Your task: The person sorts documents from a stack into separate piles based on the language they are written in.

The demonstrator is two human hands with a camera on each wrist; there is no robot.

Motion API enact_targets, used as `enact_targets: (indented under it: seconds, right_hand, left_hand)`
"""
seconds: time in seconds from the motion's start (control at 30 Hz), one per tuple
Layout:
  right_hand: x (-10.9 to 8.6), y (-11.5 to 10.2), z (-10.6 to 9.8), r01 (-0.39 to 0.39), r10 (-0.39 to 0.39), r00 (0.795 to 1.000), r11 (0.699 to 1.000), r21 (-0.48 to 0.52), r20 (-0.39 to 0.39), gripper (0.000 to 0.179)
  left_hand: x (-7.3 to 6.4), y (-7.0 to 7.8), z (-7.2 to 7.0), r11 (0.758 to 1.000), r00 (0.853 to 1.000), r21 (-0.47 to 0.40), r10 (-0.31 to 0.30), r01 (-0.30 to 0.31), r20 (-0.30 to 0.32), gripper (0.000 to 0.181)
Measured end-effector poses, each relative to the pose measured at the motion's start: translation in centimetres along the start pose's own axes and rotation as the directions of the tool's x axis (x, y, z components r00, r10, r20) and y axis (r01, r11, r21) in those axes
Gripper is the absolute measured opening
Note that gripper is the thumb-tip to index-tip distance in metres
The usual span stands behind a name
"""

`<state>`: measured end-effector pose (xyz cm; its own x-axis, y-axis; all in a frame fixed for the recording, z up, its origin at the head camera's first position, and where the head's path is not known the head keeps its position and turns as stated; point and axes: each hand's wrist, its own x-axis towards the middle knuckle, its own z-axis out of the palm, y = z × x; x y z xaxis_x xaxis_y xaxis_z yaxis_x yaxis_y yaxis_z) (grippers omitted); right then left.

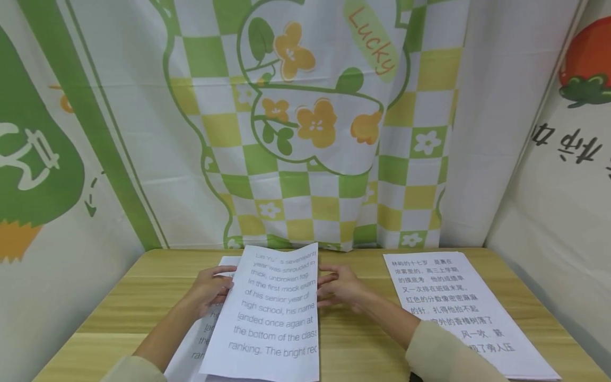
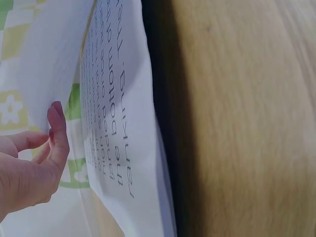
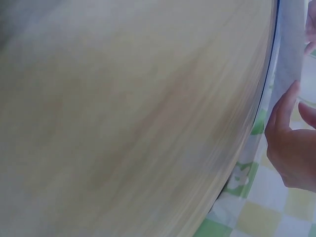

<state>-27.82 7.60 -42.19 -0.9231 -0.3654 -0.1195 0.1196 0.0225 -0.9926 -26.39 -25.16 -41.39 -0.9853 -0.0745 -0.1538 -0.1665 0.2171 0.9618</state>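
Note:
A printed sheet of paper (image 1: 272, 313) with large English text is raised off the stack beneath it, its top edge bowed. My left hand (image 1: 210, 289) is at its left edge; in the left wrist view the left hand (image 2: 37, 168) pinches the raised sheet (image 2: 47, 64) between thumb and finger. At the right edge is my right hand (image 1: 343, 289), fingers spread and tips touching the paper. In the right wrist view, the right hand (image 3: 294, 148) shows a gap between thumb and forefinger. Underneath lies a stack of similar printed pages (image 2: 118, 123).
A second stack of pages (image 1: 444, 302) with Chinese text lies on the right of the wooden table (image 1: 353, 339), partly covered by the right sleeve (image 1: 448, 350). Behind the table hangs a green and yellow checked curtain (image 1: 296, 185).

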Motion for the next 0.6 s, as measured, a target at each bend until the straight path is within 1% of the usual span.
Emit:
enact_targets:
  seconds: [0.13, 0.3, 0.43, 0.6]
  right_hand:
    - [-0.1, -0.1, 0.6, -0.006, 0.003, 0.997, 0.999, 0.039, 0.076, 0.071]
    - [-0.4, -0.2, 1.3, -0.025, 0.014, 0.990, 0.997, 0.072, 0.142, 0.070]
    - [-0.6, -0.3, 1.8, -0.003, -0.009, 0.987, 0.998, 0.070, 0.163, 0.071]
    - [-0.9, -0.1, 2.5, 0.048, -0.054, 0.986, 0.998, 0.041, 0.159, 0.076]
  left_hand:
    - [0.1, 0.0, -0.8, 1.000, 1.000, -0.015, 0.001, -0.001, -0.006, 0.053]
    - [0.2, 0.0, -1.7, 1.000, 1.000, -0.030, 0.008, -0.009, -0.011, 0.054]
    - [0.4, -0.1, -2.4, 1.000, 0.999, -0.026, 0.006, -0.007, -0.033, 0.053]
    - [0.4, -0.4, -3.0, 1.000, 0.998, -0.014, -0.016, 0.015, -0.061, 0.051]
